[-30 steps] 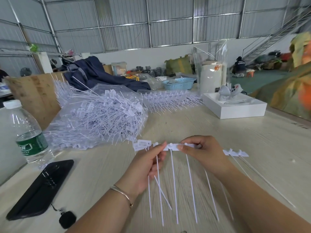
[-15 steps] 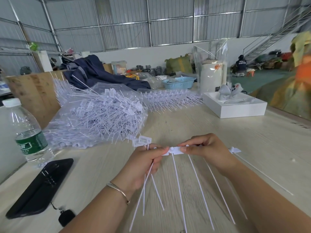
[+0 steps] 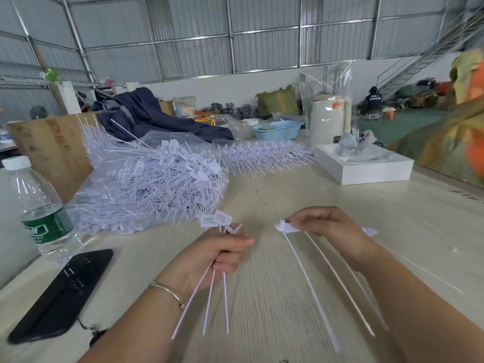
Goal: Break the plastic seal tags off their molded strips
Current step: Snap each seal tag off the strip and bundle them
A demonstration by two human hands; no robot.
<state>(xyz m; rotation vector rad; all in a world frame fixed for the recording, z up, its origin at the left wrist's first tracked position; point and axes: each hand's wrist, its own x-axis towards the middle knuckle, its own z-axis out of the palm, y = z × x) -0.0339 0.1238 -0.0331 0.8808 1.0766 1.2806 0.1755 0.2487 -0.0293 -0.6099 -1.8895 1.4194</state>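
A: Hands first. Where are they, and what are they doing?

B: Both are low in the frame over the pale wood bench (image 3: 288,195), apart from each other. The left hand (image 3: 209,260), lower centre, is curled round a small bunch of loose seal tags (image 3: 217,221). Their flat heads stick up above the knuckles and three thin tails (image 3: 209,299) hang out below the palm. There is a thin bracelet (image 3: 167,290) on that wrist.

A: And the right?

B: The right hand (image 3: 327,231), right of centre, pinches the molded strip (image 3: 286,227) at its left end. Long white tails (image 3: 314,289) trail from it toward the bottom edge. The far end of the strip (image 3: 370,231) pokes out past the wrist. The strip and the left-hand bunch are not touching.

A: Stock?

B: A big heap of tags in clear plastic bags (image 3: 146,189) sits left of centre, just above the left hand. A second row of strips (image 3: 262,155) lies behind it, mid-frame.

A: Other items?

B: A water bottle (image 3: 39,213) with a green label stands at the left edge, and a black phone (image 3: 62,294) lies flat below it. A white box (image 3: 366,169) sits at upper right, with a blue basket (image 3: 277,129) and a dark jacket (image 3: 146,113) further back.
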